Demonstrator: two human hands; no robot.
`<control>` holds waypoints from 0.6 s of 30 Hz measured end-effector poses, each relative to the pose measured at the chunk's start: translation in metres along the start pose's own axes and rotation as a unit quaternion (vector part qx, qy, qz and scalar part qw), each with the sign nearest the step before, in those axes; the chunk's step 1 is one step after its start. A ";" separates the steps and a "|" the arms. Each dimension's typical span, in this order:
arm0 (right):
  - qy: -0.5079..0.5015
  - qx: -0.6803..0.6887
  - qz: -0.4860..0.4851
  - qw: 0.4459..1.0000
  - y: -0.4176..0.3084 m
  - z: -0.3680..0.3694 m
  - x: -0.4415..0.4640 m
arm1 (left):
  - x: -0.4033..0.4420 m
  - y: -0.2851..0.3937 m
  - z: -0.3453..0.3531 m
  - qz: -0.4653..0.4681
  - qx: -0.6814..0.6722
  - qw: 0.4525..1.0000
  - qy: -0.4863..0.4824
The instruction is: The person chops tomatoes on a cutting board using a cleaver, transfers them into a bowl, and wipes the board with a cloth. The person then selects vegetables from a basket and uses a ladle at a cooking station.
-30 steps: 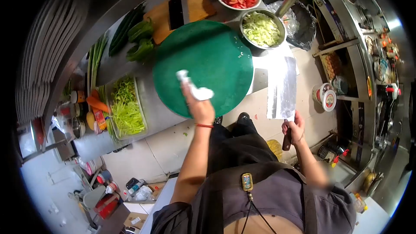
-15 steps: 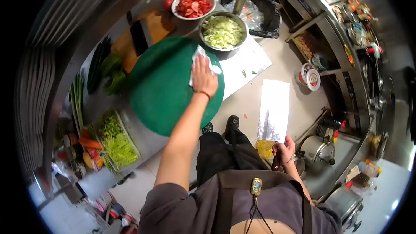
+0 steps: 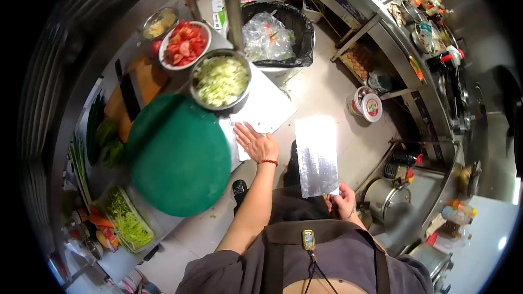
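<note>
My left hand lies flat with fingers stretched out at the near edge of a white board. Part of a white cloth shows beneath and beside its palm. To the left is a round green cutting board, its surface bare. My right hand is closed around the handle of a cleaver, whose broad shiny blade points away from me over the floor. The fingers cover most of the handle. A metal bowl of chopped pale green vegetable stands just beyond my left hand.
A bowl of cut tomatoes stands behind the metal bowl. A wooden board with a dark blade, green peppers and a container of shredded greens lie left. A black-lined bin and a bucket are on the floor.
My left hand has slid with the cloth off the green board, toward me and onto the white board's edge. The view has turned rightward; my right hand still holds the cleaver.
</note>
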State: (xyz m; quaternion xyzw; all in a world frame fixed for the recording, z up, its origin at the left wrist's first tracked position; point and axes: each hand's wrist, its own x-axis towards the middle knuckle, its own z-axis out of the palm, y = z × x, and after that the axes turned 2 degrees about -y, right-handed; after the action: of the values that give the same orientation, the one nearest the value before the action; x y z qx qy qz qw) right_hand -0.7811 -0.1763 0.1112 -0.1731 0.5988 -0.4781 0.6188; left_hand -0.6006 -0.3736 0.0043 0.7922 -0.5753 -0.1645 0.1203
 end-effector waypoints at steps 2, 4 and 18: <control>-0.004 0.012 0.003 1.000 -0.018 -0.028 0.035 | 0.030 0.048 0.024 0.029 -0.006 0.999 0.015; -0.028 -0.031 -0.024 0.999 -0.042 -0.063 0.078 | 0.081 0.107 0.043 0.076 -0.092 0.993 -0.003; -0.197 -0.299 -0.187 0.915 -0.267 -0.054 0.257 | 0.111 0.285 -0.022 0.623 -0.100 0.765 -0.127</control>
State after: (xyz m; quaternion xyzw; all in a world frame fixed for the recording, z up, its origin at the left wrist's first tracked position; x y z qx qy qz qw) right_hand -0.9778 -0.4910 0.1615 -0.5493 0.5366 -0.3404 0.5426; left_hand -0.8089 -0.5678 0.1192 0.2148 -0.9326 -0.2095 0.2007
